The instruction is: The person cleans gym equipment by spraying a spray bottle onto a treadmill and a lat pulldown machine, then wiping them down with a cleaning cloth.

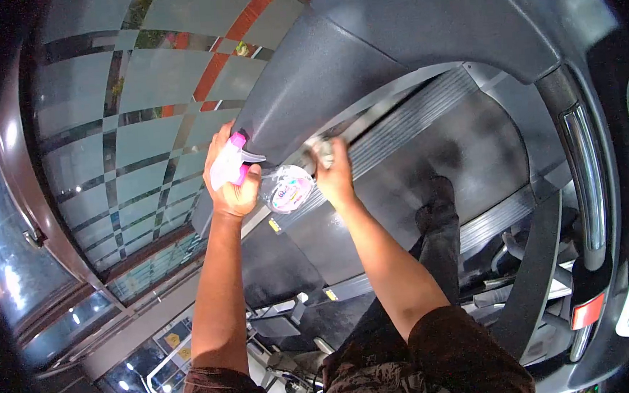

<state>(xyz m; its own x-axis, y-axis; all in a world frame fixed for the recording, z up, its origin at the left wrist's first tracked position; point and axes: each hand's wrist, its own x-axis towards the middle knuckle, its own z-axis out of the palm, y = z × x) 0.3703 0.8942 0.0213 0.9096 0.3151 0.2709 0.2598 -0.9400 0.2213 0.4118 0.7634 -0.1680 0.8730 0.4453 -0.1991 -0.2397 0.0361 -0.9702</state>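
Note:
My left hand (233,190) is closed around the neck of a clear spray bottle (289,189) with a pink and white trigger head (230,160); the labelled bottle body points toward my right hand. My right hand (336,177) presses a crumpled grey cloth (320,148) against the edge where the dark grey treadmill hood (321,73) meets the ribbed side rail (403,122). The two hands are close together, a bottle's width apart.
The black treadmill belt (470,144) runs under me, with my dark shoe (437,207) on it. A handrail with a silver strip (587,180) and a red tag (586,311) curves along the right. A frosted checkered glass wall (131,136) stands to the left.

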